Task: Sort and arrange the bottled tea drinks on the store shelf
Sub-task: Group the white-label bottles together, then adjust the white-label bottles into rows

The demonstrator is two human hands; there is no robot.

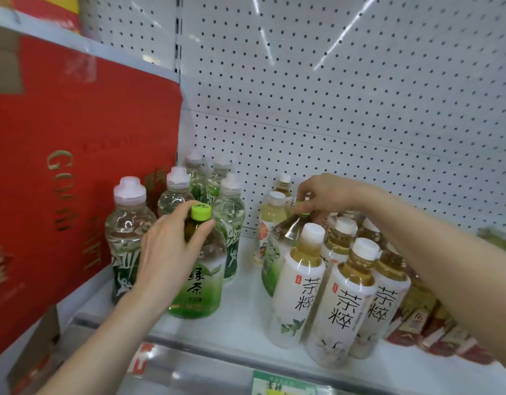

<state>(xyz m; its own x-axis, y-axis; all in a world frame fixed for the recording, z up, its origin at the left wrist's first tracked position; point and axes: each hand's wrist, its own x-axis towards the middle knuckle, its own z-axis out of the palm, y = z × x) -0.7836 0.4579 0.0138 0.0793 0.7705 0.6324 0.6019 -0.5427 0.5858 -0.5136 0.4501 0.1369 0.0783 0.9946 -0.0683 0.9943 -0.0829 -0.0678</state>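
White-label bottles (pixel 343 309): amber tea, white caps, upright at the front right of the shelf (pixel 240 332).
Green tea bottle (pixel 202 283): upright, front left, lime cap.
Left hand (pixel 166 252): fingers wrapped round its neck.
Tilted bottle (pixel 290 232): green-capped, leaning behind that cluster.
Right hand (pixel 328 195): fingers pinching its cap.
Clear bottles (pixel 126 232): pale liquid, back left.

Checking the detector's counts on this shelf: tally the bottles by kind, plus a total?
clear bottles with pale caps: 5
green-cap tea bottles: 2 (one gripped by the left hand, one tilted, held at the cap by the right hand)
white-label tea bottles: 5
fruit-label bottles at the back: 2
Total: 14 in clear view; the far right is too blurred to count.
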